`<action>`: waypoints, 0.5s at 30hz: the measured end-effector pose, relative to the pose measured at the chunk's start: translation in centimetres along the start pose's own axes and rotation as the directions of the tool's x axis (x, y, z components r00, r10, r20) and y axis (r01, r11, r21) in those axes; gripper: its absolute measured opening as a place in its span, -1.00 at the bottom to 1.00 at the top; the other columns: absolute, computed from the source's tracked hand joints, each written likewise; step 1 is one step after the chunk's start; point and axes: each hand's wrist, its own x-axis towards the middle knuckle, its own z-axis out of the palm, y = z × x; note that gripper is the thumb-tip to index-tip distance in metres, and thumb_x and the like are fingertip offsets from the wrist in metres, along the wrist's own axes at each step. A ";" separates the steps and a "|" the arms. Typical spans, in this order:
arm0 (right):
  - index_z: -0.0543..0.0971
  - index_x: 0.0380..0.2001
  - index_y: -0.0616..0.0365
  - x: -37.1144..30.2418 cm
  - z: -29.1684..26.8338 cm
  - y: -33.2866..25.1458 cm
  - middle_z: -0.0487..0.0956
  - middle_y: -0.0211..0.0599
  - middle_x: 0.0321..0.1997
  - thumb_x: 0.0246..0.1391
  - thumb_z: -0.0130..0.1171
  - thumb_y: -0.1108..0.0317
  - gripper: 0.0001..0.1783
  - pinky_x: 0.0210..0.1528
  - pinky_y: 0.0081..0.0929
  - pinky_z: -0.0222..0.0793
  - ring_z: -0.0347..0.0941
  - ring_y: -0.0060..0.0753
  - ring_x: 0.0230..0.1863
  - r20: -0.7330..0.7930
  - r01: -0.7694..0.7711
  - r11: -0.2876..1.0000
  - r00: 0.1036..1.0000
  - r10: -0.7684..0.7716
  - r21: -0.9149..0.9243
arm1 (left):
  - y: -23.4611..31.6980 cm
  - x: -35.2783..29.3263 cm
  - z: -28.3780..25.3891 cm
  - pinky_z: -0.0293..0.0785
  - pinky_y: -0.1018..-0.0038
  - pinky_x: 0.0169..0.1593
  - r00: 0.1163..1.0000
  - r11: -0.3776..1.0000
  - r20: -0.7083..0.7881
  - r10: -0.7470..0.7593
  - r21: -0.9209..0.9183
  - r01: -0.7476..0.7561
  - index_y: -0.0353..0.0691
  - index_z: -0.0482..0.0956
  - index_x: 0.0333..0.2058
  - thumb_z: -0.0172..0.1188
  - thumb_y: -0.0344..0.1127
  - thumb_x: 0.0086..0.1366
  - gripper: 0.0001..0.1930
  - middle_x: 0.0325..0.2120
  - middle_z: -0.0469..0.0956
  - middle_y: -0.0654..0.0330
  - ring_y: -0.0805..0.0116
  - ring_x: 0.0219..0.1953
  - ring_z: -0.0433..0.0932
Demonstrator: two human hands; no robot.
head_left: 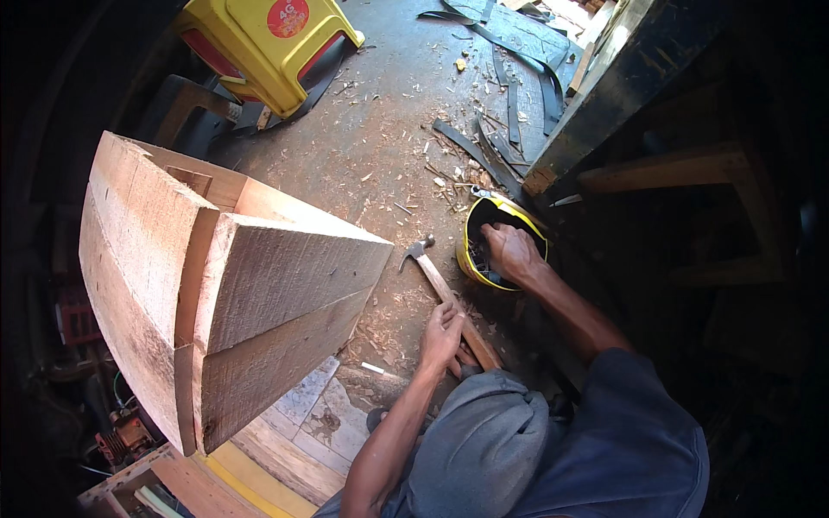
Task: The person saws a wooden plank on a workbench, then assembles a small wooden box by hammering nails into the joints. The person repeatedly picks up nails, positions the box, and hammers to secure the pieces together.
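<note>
My right hand (511, 252) reaches into a small bucket (467, 259) with a yellow rim. Its knuckles show bent, but the fingertips are lost among the dark contents, small pieces I cannot make out. Left of the bucket lies a claw hammer (439, 281), metal head away from me and wooden handle slanting back toward my lap. Against that handle is my left hand (441, 335), thumb and fingers drawn together; whatever they pinch is too small to name. A large boxy piece of rough-sawn wooden boards (285, 285), its top partly uncovered, stands to the left.
A yellow plastic stool (259, 43) stands at the far left. Dark strips (514, 95) and wood chips litter the floor at the back. A thick timber post (630, 78) rises on the right, near a wooden frame (665, 173). A white stick (372, 368) lies by my left forearm.
</note>
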 end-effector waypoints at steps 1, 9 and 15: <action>0.64 -0.18 0.23 0.1 0.0 -0.3 0.65 0.16 -0.21 0.19 0.07 0.35 -0.75 -0.12 0.10 0.55 0.63 0.26 -0.18 -0.011 0.011 1.000 1.000 -0.010 0.028 | 1.2 -1.2 -0.5 0.48 0.18 0.17 0.997 0.997 -0.017 -0.074 0.028 0.074 -0.39 0.28 0.33 0.10 -0.16 0.47 -0.42 0.19 0.45 -0.19 -0.14 0.24 0.43; 0.74 -0.24 0.14 2.4 -0.1 -1.4 0.71 0.14 -0.27 0.13 0.26 0.11 -0.67 -0.08 0.02 0.59 0.67 0.20 -0.19 0.186 -0.140 0.987 0.975 0.124 0.075 | 0.8 -0.9 -2.9 0.55 0.45 -0.06 0.999 0.980 -0.049 0.022 0.197 -0.012 -0.36 0.51 0.12 0.08 -0.21 0.50 -0.63 -0.12 0.65 0.06 0.37 -0.16 0.62; 0.69 -0.19 0.14 2.9 -1.1 -3.8 0.69 0.17 -0.27 0.01 0.27 0.25 -0.69 -0.09 0.04 0.57 0.66 0.23 -0.16 0.148 -0.167 0.986 0.976 0.162 0.021 | 3.7 -1.2 -2.0 0.58 0.37 -0.09 0.967 0.890 0.007 0.253 0.392 -0.236 -0.33 0.56 0.05 0.12 -0.20 0.46 -0.65 -0.18 0.68 0.05 0.36 -0.22 0.65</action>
